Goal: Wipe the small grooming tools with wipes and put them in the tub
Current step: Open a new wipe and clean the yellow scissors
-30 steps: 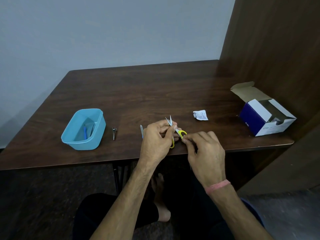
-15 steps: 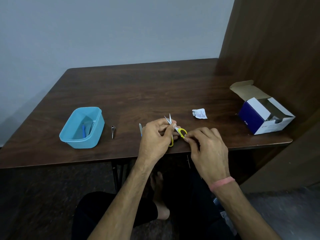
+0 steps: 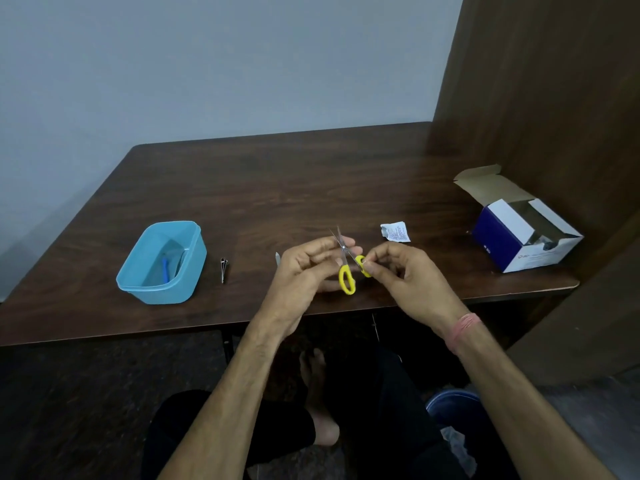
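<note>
Small yellow-handled scissors [image 3: 346, 268] held over the near edge of the dark wooden table [image 3: 277, 188], between the two hands. The left hand [image 3: 304, 268] grips them about the pivot, fingers curled round the shanks, while the right hand [image 3: 401, 271] pinches the right-hand finger loop between thumb and fingertips. The long axis of the scissors runs roughly from 5 o'clock at the loops to 11 o'clock at the blade tips, and the blades stand slightly parted above the left fingers. No wipe can be made out against the metal; a torn white sachet [image 3: 395, 232] lies on the table at about 1 o'clock from the scissors, and an open blue-and-white carton [image 3: 519, 237] sits well apart at 3 o'clock. The light-blue plastic tub [image 3: 187, 278], already holding a blue-handled tool [image 3: 165, 270], lies well apart at 9 o'clock, so the left hand is the nearer one for the coming drop. Between tub and hands a metal nail clipper [image 3: 224, 269] lies on the table, and a pale slim tool [image 3: 277, 257], mostly hidden, shows just beside the left hand
</note>
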